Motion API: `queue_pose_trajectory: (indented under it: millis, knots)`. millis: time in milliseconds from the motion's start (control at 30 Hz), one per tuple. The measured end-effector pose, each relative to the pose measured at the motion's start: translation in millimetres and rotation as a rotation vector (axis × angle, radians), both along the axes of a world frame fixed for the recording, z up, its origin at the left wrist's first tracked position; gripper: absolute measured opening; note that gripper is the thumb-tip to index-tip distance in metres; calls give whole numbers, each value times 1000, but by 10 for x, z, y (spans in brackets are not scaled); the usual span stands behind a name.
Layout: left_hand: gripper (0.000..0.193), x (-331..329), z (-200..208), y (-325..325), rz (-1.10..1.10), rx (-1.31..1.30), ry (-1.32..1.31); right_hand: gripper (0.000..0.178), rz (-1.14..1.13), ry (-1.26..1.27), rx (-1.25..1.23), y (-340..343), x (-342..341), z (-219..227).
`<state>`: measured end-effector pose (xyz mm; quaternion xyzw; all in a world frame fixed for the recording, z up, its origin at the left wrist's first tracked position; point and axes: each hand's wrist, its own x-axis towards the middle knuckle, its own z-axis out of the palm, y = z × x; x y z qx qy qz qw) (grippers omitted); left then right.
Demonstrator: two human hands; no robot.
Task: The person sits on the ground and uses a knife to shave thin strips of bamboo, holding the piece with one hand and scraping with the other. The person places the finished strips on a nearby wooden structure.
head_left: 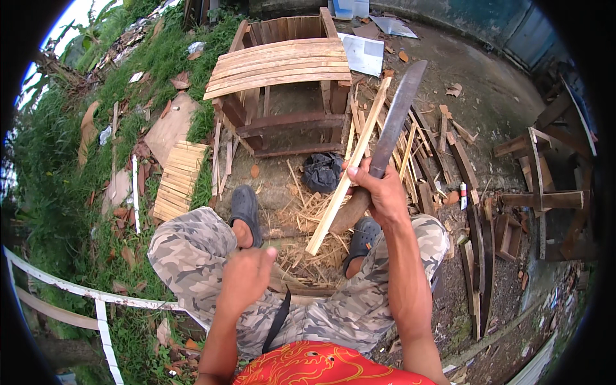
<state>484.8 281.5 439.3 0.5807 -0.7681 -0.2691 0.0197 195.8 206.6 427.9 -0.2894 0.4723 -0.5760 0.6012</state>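
My right hand point(383, 196) is closed round a machete where its broad dark blade point(399, 115) meets the brown wooden handle point(350, 214). The blade points up and away to the right. Between the thumb and fingers of that same hand is a long pale bamboo strip point(327, 224), slanting across the handle. My left hand point(249, 273) hovers by my left thigh, fingers curled in and thumb on top; nothing sticks out of it. Ahead stands a wooden chair-like frame point(292, 122), with pale slats point(276, 61) laid across its top.
Shavings point(301, 221) litter the ground between my shoes, near a black plastic bag point(323, 172). Bamboo slats point(179, 179) lie on the left beside grass. Dark wood pieces point(471, 237) are scattered on the right, close to a small wooden box point(508, 237). A white railing point(102, 297) runs at lower left.
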Motion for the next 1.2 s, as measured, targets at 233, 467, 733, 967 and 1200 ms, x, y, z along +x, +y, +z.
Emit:
queue_pose_trajectory:
  millis: [233, 467, 733, 967, 1200]
  knots:
    - [50, -498, -119, -169, 305, 469, 982, 25, 211, 153, -55, 103, 278, -51]
    - [38, -741, -154, -174, 379, 553, 1098, 31, 269, 438, -53, 115, 355, -78]
    - [31, -652, -210, -131, 451, 554, 1058, 19, 124, 1421, -466, 152, 379, -299]
    - [31, -359, -117, 85, 422, 587, 958, 13, -130, 1586, -415, -142, 301, -506]
    - [32, -159, -46, 244, 397, 566, 872, 6, 71, 1606, -368, -199, 228, -610]
